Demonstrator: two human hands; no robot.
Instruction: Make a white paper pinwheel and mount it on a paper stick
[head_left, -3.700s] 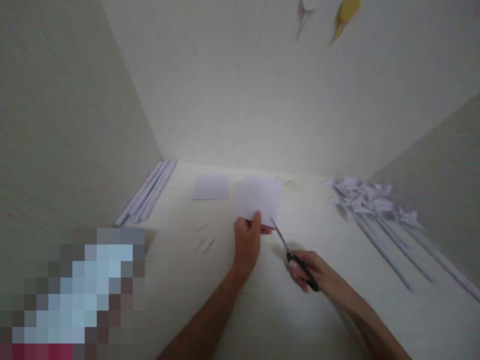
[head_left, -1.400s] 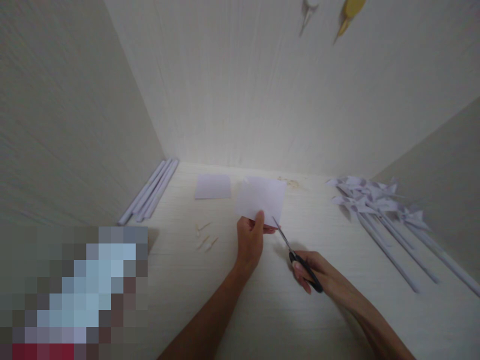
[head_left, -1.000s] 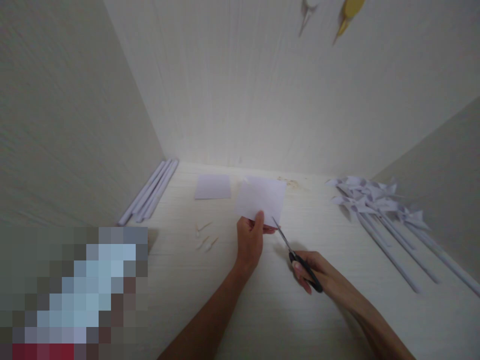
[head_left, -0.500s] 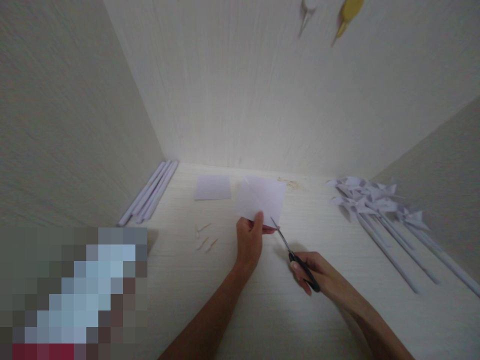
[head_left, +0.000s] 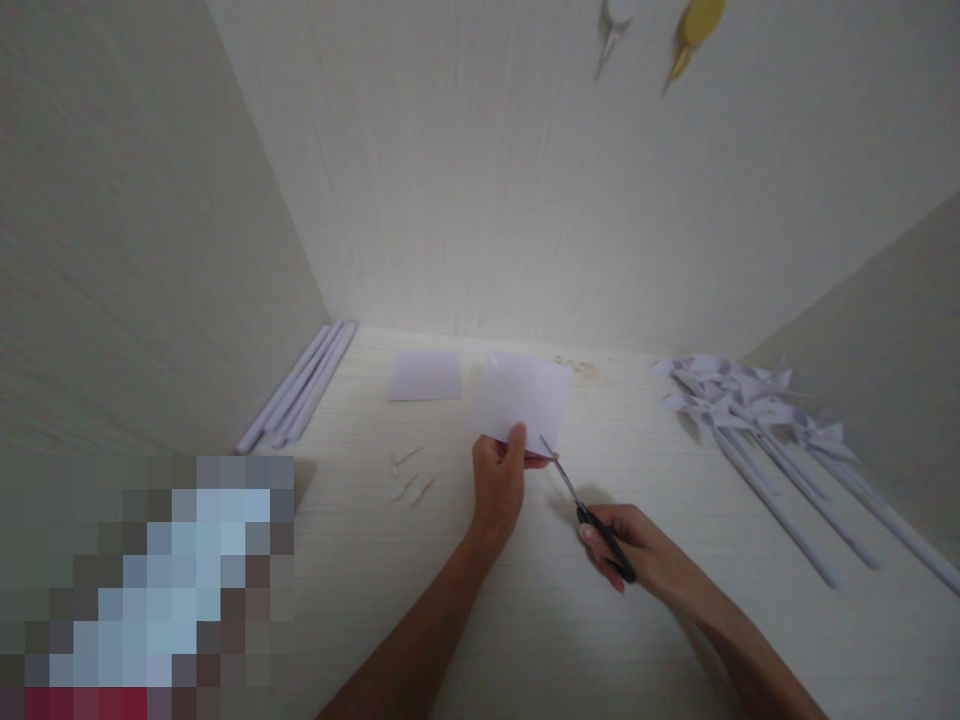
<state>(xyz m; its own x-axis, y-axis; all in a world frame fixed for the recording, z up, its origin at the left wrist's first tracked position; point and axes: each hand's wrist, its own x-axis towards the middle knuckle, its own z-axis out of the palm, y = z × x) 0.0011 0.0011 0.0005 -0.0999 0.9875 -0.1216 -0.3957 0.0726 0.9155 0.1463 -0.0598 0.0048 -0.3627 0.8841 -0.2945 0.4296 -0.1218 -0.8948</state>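
Note:
My left hand (head_left: 500,475) pinches the near edge of a white paper square (head_left: 525,395), thumb on top and fingers underneath. A pair of scissors (head_left: 581,505) with black handles is gripped in my right hand (head_left: 619,545). Its blades point up and to the left and overlap the paper's near right corner. A slit shows near the paper's far left corner. Flat on the table, left of the held sheet, lies another paper square (head_left: 426,375). Several small sticks with white tips (head_left: 412,490) rest to the left of my left hand.
Rolled paper sticks (head_left: 307,390) lie together along the left wall. Several paper pinwheels (head_left: 750,410) on paper sticks are piled at the right. Small tan bits (head_left: 576,367) sit by the back wall. A white hook (head_left: 616,20) and a yellow hook (head_left: 697,30) are on that wall.
Almost nothing differs. Both hands, the paper and the scissors stay nearly in place; any shift of the scissors is very slight.

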